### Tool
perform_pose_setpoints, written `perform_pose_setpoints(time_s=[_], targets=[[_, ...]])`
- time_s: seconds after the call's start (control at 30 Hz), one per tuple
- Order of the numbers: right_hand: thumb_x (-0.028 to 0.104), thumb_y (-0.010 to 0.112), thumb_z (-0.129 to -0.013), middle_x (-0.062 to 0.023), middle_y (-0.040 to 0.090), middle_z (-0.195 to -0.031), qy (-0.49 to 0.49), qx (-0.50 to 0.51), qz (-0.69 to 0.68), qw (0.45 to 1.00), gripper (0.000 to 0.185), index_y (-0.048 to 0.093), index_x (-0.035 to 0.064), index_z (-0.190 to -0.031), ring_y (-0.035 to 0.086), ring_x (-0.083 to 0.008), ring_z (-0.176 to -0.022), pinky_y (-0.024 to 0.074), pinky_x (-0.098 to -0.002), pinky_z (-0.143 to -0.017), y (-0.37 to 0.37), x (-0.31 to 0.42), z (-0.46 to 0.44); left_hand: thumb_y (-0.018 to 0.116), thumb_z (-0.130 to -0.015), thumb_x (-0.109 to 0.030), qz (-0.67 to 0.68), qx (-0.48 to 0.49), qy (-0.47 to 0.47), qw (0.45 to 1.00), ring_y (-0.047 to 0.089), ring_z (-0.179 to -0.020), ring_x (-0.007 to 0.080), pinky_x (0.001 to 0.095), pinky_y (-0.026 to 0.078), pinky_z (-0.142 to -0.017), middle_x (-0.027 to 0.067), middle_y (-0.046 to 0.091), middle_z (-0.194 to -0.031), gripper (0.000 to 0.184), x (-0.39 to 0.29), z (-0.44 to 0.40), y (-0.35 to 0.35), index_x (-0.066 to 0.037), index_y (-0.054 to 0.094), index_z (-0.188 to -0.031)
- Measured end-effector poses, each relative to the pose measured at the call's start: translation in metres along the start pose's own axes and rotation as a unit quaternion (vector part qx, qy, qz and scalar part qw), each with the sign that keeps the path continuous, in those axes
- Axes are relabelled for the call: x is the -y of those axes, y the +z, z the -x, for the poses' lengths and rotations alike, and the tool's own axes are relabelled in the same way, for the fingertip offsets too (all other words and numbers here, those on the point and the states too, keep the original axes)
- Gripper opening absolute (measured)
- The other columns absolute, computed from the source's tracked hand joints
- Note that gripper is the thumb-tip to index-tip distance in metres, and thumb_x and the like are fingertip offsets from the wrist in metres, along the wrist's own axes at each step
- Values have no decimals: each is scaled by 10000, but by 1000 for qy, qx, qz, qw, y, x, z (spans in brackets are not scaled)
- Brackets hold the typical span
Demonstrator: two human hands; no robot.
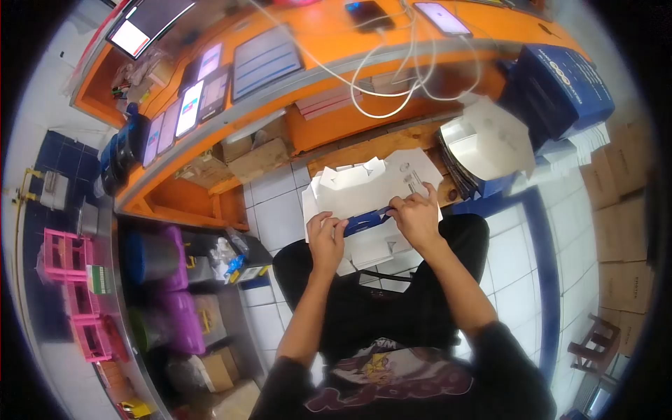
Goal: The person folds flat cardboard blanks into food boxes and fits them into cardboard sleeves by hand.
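Observation:
A die-cut cardboard box blank (350,196), white on the upward face, lies over my lap with several flaps and tabs sticking out. Between my hands a narrow blue edge panel (367,222) of it is turned up. My left hand (327,239) pinches the left end of this blue panel, thumb toward the middle. At the right end my right hand (417,215) grips the panel, and one finger stretches over the white sheet. The undersides of my fingers are hidden.
An orange counter (322,42) ahead holds phones, a tablet (266,61) and looping white cables (392,94). More cardboard blanks (483,140) are stacked right beside a blue box (560,87). Shelves with purple bins (183,322) stand left; brown cartons (626,231) line the right.

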State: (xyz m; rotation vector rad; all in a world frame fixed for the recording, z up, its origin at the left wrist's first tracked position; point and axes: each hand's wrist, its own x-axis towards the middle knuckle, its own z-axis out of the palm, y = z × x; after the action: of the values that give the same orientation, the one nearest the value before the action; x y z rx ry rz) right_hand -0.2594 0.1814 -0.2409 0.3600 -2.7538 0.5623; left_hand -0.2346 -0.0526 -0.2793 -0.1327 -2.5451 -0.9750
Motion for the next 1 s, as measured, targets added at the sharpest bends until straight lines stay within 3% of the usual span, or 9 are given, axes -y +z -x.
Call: perform_pose_setpoints(time_s=[0.2, 0.33, 0.43, 0.57, 0.63, 0.67, 0.73, 0.8, 1.0], targets=[[172, 654, -768, -22, 675, -647, -191, -3, 108, 976, 50, 674, 132, -745, 654, -204, -779, 355, -512, -1120, 5, 15, -8, 775, -820, -114, 29, 61, 112, 991, 581, -1070, 371, 464, 471, -916, 159, 634, -1091, 129, -25, -11, 1, -19, 690, -840], [191, 619, -809, -85, 734, -862, -256, 105, 115, 954, 122, 699, 110, -852, 661, -232, -993, 297, -534, -1176, -4, 16, -11, 767, -826, -108, 69, 49, 100, 991, 588, -1055, 366, 450, 472, -926, 152, 644, -1077, 114, -7, -7, 8, -21, 695, -839], [216, 667, -850, -181, 662, -1231, -229, -120, 55, 964, 318, 683, 93, -1143, 592, -283, -1210, 259, -564, -1184, -28, 20, -15, 735, -892, -122, 67, -41, -28, 997, 607, -1047, 293, 407, 481, -936, 118, 656, -1085, 116, 37, 0, 7, -14, 695, -889], [186, 783, -837, -208, 486, -1465, 31, -160, -126, 979, 653, 517, 89, -1425, 514, -350, -1306, 330, -597, -1113, -21, 30, 16, 567, -1060, -244, 439, -83, -328, 832, 608, -1025, 118, 309, 538, -860, 59, 637, -1094, 264, 62, 6, -2, 15, 606, -1090], [159, 739, -898, -215, 464, -1482, 194, 18, -504, 841, 684, 416, 74, -1495, 504, -305, -1319, 416, -508, -1064, -1, 39, 36, 663, -979, -129, 398, -126, -279, 865, 598, -1150, 212, 328, 528, -902, 135, 644, -1164, 124, 47, 7, -7, -8, 683, -962], [159, 739, -898, -215, 464, -1482, 198, 17, -505, 840, 684, 416, 74, -1495, 504, -305, -1319, 416, -508, -1064, 5, 47, 45, 663, -979, -129, 396, -122, -280, 866, 598, -1150, 212, 328, 528, -902, 135, 644, -1164, 124, 33, 12, -11, -8, 683, -962], [185, 688, -960, -164, 421, -1505, 298, 53, -672, 676, 711, 310, 168, -1562, 523, -220, -1243, 506, -384, -964, 15, 66, 56, 681, -934, -74, 161, -85, -107, 977, 625, -1136, 270, 368, 522, -931, 164, 658, -1156, 43, -16, 23, -24, -35, 697, -928], [195, 669, -973, -149, 425, -1477, 314, 19, -683, 659, 694, 307, 194, -1565, 533, -207, -1212, 525, -358, -926, 32, 67, 60, 682, -850, 30, 90, -17, -43, 995, 619, -1153, 371, 448, 497, -978, 177, 642, -1190, 113, -46, 47, -22, -57, 717, -913], [103, 639, -958, -69, 539, -1293, 391, -12, -670, 631, 571, 422, 89, -1486, 538, -133, -1032, 498, -263, -779, 28, 44, 76, 770, -821, -200, -73, 13, 5, 997, 534, -1264, 346, 587, 307, -1098, 158, 626, -1253, 233, -89, 58, -50, -139, 743, -1044]])
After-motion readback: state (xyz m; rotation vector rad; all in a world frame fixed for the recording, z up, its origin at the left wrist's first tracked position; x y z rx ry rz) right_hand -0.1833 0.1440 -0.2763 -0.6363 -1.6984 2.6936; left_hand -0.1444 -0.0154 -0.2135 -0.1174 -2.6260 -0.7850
